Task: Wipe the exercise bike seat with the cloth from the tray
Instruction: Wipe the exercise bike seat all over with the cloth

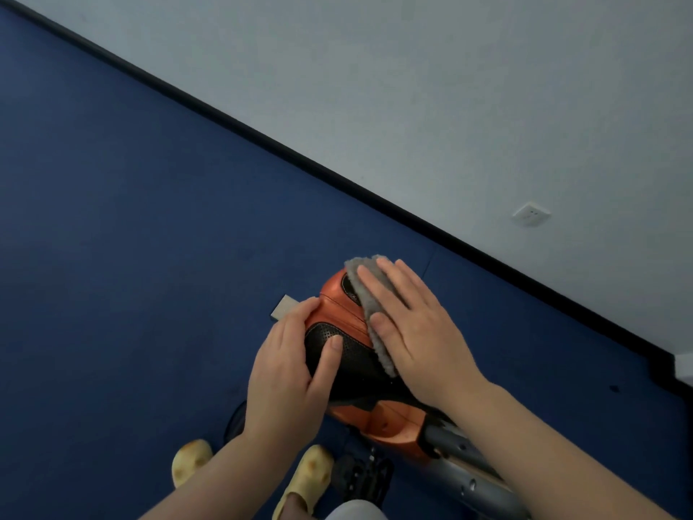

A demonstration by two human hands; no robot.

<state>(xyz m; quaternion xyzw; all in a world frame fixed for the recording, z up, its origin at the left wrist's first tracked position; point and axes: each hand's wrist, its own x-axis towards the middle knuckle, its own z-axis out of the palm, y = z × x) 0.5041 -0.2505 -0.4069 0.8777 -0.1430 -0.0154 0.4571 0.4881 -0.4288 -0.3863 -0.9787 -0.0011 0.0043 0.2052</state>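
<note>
Fluffy grey cloth [369, 294] pressed flat on perforated orange-black seat [339, 332].

The scene was dim and evenly lit with a cool bluish cast, no glare anywhere, and only a soft dark shadow under the right hand [408, 328] where its fingers pressed the grey cloth [369, 294] onto the bike seat [348, 354]. Detail was soft throughout, sharpest around the fingers of the left hand [288, 373] and blurrier toward the lower edge. The wide lens tilted the black skirting board [262, 137] steeply beyond the fingertips.
</note>
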